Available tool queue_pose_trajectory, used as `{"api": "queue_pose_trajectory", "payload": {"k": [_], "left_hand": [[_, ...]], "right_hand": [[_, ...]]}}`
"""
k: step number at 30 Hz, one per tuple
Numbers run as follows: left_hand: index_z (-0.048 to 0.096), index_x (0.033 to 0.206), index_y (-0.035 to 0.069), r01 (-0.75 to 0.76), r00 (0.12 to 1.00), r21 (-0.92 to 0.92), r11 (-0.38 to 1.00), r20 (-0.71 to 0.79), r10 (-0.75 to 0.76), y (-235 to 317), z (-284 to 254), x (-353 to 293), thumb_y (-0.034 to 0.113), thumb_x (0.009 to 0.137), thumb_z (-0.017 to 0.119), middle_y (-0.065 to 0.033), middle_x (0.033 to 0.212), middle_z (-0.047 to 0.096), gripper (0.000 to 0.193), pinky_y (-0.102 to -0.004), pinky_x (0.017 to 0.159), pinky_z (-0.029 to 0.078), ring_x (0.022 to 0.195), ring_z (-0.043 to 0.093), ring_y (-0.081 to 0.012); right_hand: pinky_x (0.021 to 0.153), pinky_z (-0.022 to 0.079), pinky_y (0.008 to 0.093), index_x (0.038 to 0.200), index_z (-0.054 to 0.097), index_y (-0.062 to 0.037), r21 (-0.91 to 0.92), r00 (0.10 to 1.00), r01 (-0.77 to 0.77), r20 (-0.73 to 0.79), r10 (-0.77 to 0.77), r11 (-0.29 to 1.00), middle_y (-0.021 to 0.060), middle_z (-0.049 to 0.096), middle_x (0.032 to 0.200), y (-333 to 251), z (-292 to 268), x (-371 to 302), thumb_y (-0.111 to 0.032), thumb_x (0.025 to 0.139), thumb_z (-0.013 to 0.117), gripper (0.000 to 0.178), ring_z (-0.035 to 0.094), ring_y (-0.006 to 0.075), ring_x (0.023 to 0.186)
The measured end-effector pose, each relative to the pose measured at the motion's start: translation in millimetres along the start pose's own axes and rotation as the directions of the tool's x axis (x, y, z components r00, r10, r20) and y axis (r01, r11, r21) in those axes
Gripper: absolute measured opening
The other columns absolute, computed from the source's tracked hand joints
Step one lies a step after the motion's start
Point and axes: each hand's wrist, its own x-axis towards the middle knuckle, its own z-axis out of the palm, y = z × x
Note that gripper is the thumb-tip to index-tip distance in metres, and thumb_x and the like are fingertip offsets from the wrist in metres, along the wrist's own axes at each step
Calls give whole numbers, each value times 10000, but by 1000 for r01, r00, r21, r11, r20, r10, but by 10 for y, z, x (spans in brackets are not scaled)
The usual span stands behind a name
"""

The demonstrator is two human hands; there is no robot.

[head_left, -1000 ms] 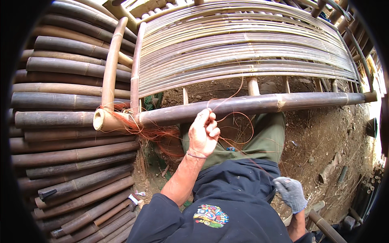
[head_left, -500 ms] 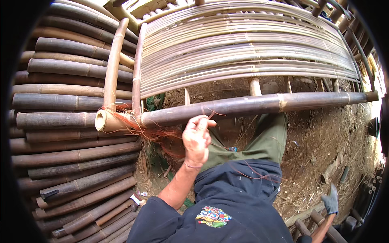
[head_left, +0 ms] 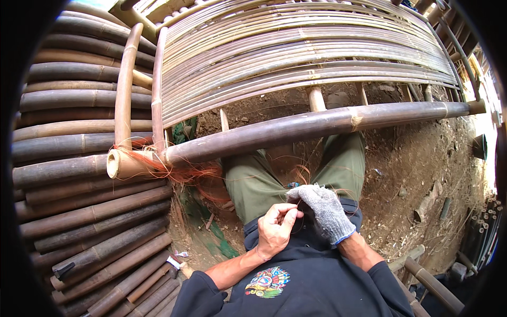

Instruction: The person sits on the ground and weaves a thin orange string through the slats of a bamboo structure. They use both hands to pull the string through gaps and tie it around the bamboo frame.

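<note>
No lettering seems legible anywhere here.

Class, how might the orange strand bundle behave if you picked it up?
The orange strand bundle would probably flop, since its thin strands droop and curl. It may snag, as some strands cross the pale bamboo end.

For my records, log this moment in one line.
left hand: bare, pinched; right hand: gloved, beside left, hold unclear; orange strands: bunched near left end of bamboo pole
</note>
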Motion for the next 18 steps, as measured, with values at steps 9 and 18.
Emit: {"api": "queue_pose_trajectory", "payload": {"k": [9, 18], "left_hand": [[603, 1246, -20, -162, 986, 172, 972, 75, 151, 150, -169, 287, 225, 1009, 558, -140, 1147, 631, 344, -325, 935, 467, 1027, 613, -228], [571, 1276, -52, 248, 963, -320, 914, 183, -197, 235, 36, 654, 258, 1037, 542, -50, 900, 644, 393, -274, 788, 534, 834, 641, -131]], "right_hand": [[798, 498, 415, 1024, 655, -63, -171, 996, 62, -46, -71, 983, 135, 660, 939, -49, -18, -167, -134, 855, 598, 192, 632, 329, 920], [715, 498, 429, 956, 679, -64, -25, 991, -68, 113, 70, 997, 122, 663, 895, -10, 160, -363, -160, 923, 598, 130, 631, 331, 832]]}}
